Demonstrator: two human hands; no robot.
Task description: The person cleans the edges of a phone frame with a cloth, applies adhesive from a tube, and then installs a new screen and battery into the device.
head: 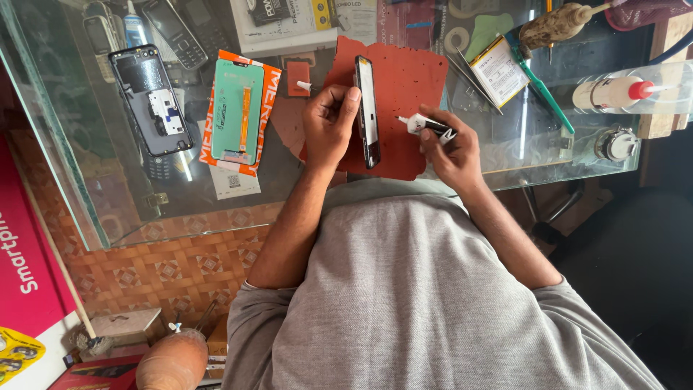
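We see the left hand (328,126) propping a phone frame (367,110) on edge over the red mat (404,87), the right hand (451,148) pinching a glue tube (426,126) just beside it.

Phone repair bench, small shop by the look of it. Glass-topped counter (65,159) with old keypad handsets (173,32) stored under the glass far left, an opened phone (150,100) with its back off, a replacement screen in orange packaging (240,112), a red work mat (408,87), a loose battery (499,71), tweezers (473,79), and a squeeze bottle (613,92) far right.
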